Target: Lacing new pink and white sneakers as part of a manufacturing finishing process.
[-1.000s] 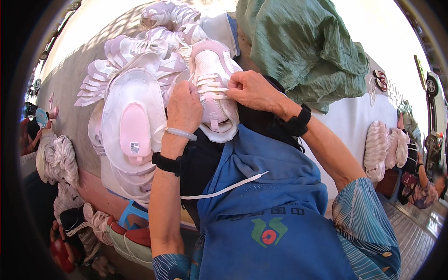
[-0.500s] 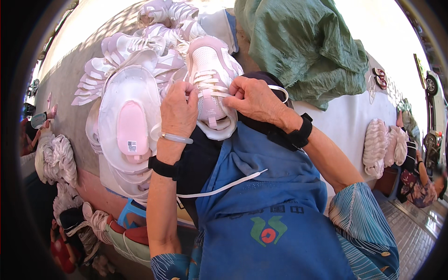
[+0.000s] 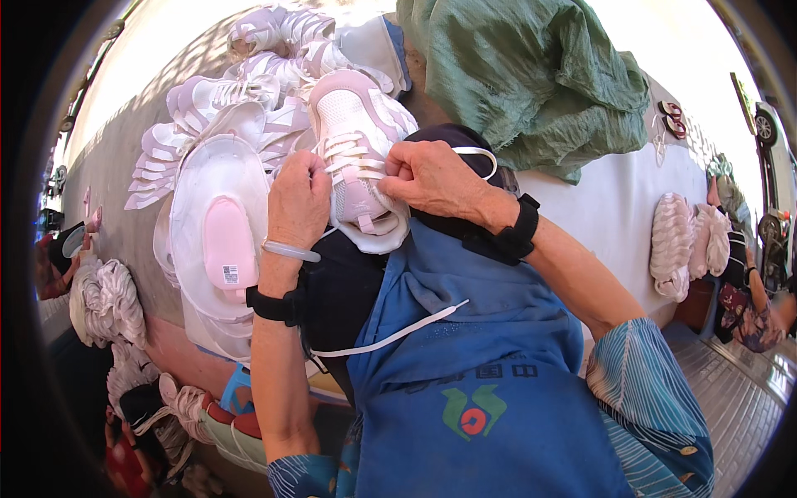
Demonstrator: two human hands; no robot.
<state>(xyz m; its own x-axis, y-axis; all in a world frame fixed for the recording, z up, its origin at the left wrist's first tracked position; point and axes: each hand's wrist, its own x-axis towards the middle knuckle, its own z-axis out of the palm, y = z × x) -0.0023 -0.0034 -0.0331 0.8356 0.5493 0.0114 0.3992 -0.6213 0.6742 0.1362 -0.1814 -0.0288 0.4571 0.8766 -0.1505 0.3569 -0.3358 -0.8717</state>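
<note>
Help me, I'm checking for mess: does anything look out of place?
A white lace looks stray, lying loose across the blue apron, its tip free, below the shoe. Nothing looks spilled or clearly damaged.

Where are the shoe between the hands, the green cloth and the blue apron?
Shoe (image 3: 349, 153): head view, on its laced front.
Green cloth (image 3: 531, 83): head view, on its crumpled middle.
Blue apron (image 3: 486, 336): head view, on its plain middle fabric.

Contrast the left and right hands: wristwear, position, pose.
The left hand has a pale bangle and a black band below it; the right hand shows only a dark strap.
The left hand is at the sneaker's left side, the right hand at its right.
Both have curled fingers.
</note>
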